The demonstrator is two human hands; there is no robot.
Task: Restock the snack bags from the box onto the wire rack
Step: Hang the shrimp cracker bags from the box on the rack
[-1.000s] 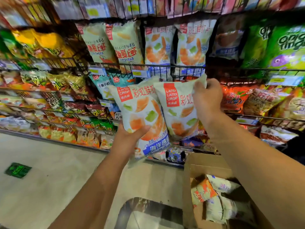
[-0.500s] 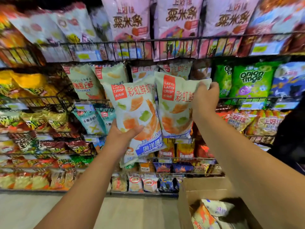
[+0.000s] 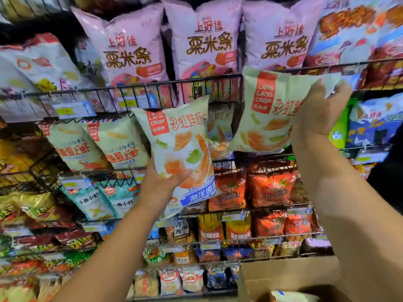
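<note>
I hold two pale green Lang Lang Crisp shrimp-chip bags up in front of the wire rack (image 3: 139, 87). My left hand (image 3: 162, 184) grips the lower part of one bag (image 3: 181, 149), which stands roughly upright. My right hand (image 3: 317, 114) grips the right side of the other bag (image 3: 270, 112), raised higher and tilted at the rack's second tier. Between them a matching bag (image 3: 219, 131) sits on that tier. The cardboard box (image 3: 290, 277) is at the bottom right, with one pale bag (image 3: 292, 297) showing inside.
Pink bags (image 3: 207, 40) fill the tier above. Two cream bags (image 3: 104, 144) stand left of my left hand. A green bag (image 3: 340, 127) and blue bags (image 3: 375, 125) sit to the right. Orange bags (image 3: 268, 188) and many small packs crowd the lower tiers.
The view has tilted up the rack. Both hands rose with their bags. The right bag moved up and right, away from the left bag, toward the second tier.
</note>
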